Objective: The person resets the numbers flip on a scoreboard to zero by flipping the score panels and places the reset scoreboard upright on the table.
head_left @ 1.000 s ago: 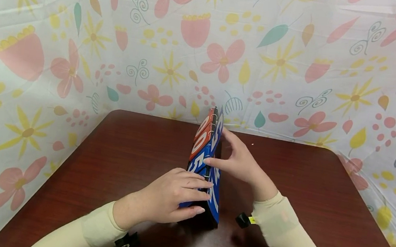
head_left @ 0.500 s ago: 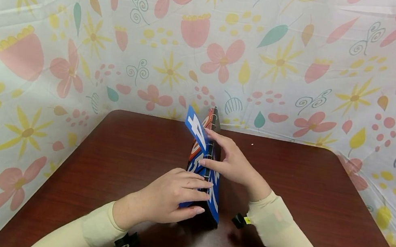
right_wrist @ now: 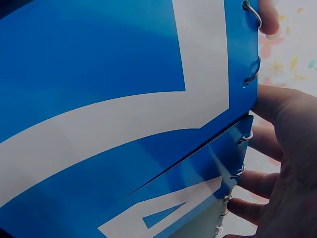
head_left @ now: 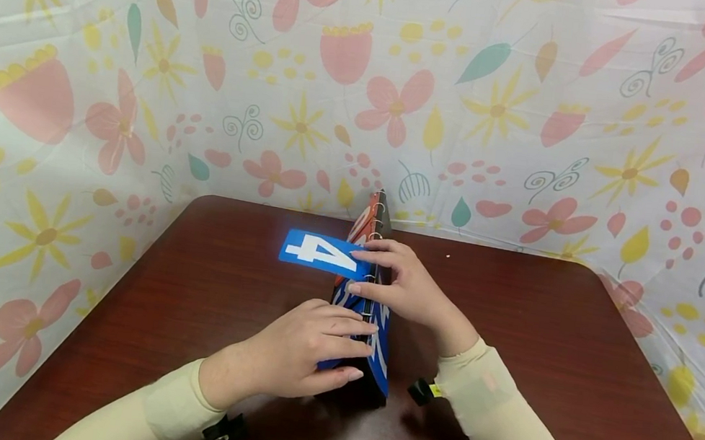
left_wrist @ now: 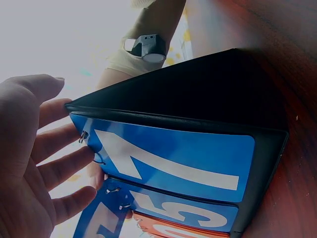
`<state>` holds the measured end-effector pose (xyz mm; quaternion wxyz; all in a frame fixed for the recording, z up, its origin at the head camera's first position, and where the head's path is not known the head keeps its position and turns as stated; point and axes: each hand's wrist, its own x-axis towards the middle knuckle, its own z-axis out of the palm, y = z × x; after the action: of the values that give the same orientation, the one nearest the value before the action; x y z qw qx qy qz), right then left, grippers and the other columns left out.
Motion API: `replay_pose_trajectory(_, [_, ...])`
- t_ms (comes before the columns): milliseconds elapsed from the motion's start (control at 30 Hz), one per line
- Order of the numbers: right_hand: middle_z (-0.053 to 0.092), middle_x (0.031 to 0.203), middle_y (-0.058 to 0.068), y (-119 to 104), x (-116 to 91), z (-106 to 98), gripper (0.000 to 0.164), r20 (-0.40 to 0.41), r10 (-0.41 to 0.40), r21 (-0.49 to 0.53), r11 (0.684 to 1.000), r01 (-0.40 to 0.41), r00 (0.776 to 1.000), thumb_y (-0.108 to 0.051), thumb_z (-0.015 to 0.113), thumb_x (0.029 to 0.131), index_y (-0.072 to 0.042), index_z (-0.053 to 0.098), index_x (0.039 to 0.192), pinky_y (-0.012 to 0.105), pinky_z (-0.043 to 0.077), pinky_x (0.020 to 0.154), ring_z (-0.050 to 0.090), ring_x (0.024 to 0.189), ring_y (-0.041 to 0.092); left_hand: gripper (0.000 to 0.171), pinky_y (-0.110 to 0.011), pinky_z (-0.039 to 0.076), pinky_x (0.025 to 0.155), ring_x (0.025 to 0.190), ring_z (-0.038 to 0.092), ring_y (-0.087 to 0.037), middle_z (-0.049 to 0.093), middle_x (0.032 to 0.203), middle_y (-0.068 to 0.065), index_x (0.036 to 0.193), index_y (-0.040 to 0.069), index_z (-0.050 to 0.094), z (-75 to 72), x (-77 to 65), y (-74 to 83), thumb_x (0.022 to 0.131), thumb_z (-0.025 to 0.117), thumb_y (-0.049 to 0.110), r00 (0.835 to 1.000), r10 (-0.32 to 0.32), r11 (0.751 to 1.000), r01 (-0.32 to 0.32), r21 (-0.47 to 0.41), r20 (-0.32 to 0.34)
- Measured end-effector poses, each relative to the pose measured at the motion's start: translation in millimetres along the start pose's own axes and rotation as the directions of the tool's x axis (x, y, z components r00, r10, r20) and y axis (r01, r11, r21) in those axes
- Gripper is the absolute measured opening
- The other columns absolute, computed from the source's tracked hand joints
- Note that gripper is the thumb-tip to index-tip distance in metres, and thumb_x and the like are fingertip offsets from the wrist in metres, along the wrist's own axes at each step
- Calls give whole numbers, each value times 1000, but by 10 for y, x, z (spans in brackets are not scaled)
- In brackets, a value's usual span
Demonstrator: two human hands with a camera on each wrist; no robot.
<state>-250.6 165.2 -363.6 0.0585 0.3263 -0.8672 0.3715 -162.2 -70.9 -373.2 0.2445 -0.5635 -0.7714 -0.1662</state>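
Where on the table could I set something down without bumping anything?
Bare table lies beyond the left sleeve, toward the table's left edge, and from the right sleeve to the right edge. It's crowded in the middle, where the left hand and right hand touch the flip scoreboard and its blue 4 card juts left.

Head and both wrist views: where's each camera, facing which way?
Head: on the head, facing forward, down at the scoreboard; left hand, right hand show.
Left wrist: worn there, facing the 1 card; left hand, right sleeve show.
Right wrist: worn there, facing the 7 card; right hand shows.
Both wrist views share: the scoreboard.
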Motion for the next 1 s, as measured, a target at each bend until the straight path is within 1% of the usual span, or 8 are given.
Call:
replay_pose_trajectory(333, [56, 148, 13, -44, 12, -15, 44, 24, 11, -31, 999, -10, 1000, -38, 82, 87, -23, 75, 127, 63, 37, 112, 42, 141, 33, 30, -38, 53, 101, 129, 64, -14, 71, 134, 3, 124, 21, 75, 5, -2, -1, 100, 66, 35, 1000, 9, 1000, -8, 9, -10])
replay_pose_trajectory(433, [57, 146, 15, -45, 14, -17, 36, 23, -16, -49, 999, 17, 1000, -36, 81, 88, -21, 78, 121, 63, 38, 110, 44, 139, 35, 30, -38, 53, 102, 128, 64, -15, 72, 134, 2, 123, 21, 75, 9, 1, -3, 99, 66, 35, 1000, 18, 1000, -18, 14, -21])
replay_pose_trajectory(533, [58, 144, 17, -40, 19, -14, 29, 18, -63, -67, 996, 64, 998, -32, 79, 89, -16, 80, 114, 63, 41, 107, 48, 136, 36, 29, -38, 54, 100, 128, 65, -15, 72, 134, 2, 123, 21, 75, 15, 2, -5, 99, 67, 35, 999, 25, 999, -25, 23, -31])
replay_pose_trajectory(600, [59, 142, 18, -37, 22, -9, 27, 12, -77, -76, 994, 78, 997, -31, 79, 90, -14, 81, 110, 62, 41, 107, 49, 134, 36, 29, -37, 54, 99, 127, 65, -15, 72, 133, 2, 122, 21, 75, 18, 3, -5, 98, 67, 35, 999, 28, 999, -27, 27, -36])
replay_pose_trajectory(767, [59, 142, 14, -44, 18, 11, 21, 7, -53, -137, 989, 53, 999, -36, 75, 93, -18, 81, 103, 64, 37, 109, 46, 137, 34, 29, -37, 54, 98, 128, 65, -15, 71, 134, 3, 123, 22, 75, 20, 2, 0, 98, 67, 35, 999, 27, 999, -26, 28, -36])
replay_pose_trajectory(867, [58, 143, 14, -35, 12, 14, 21, 18, -58, -153, 986, 61, 998, -38, 72, 95, -21, 81, 104, 63, 36, 110, 45, 138, 33, 29, -37, 54, 97, 128, 64, -15, 71, 135, 3, 124, 22, 75, 20, 4, 1, 98, 67, 35, 999, 25, 999, -24, 26, -35])
replay_pose_trajectory(967, [55, 147, 13, -7, -3, -17, 26, 47, -77, -107, 991, 81, 996, -35, 71, 97, -19, 80, 115, 60, 38, 110, 44, 139, 31, 30, -37, 54, 97, 128, 64, -15, 71, 135, 2, 124, 22, 75, 21, 5, -1, 98, 67, 35, 999, 23, 1000, -22, 20, -36])
replay_pose_trajectory(1000, [54, 148, 13, 15, -10, -36, 29, 52, -86, -77, 993, 90, 995, -33, 71, 97, -17, 78, 120, 60, 41, 108, 45, 138, 31, 30, -37, 54, 98, 128, 64, -15, 71, 135, 2, 124, 22, 75, 23, 5, -2, 98, 67, 35, 999, 24, 1000, -23, 17, -37])
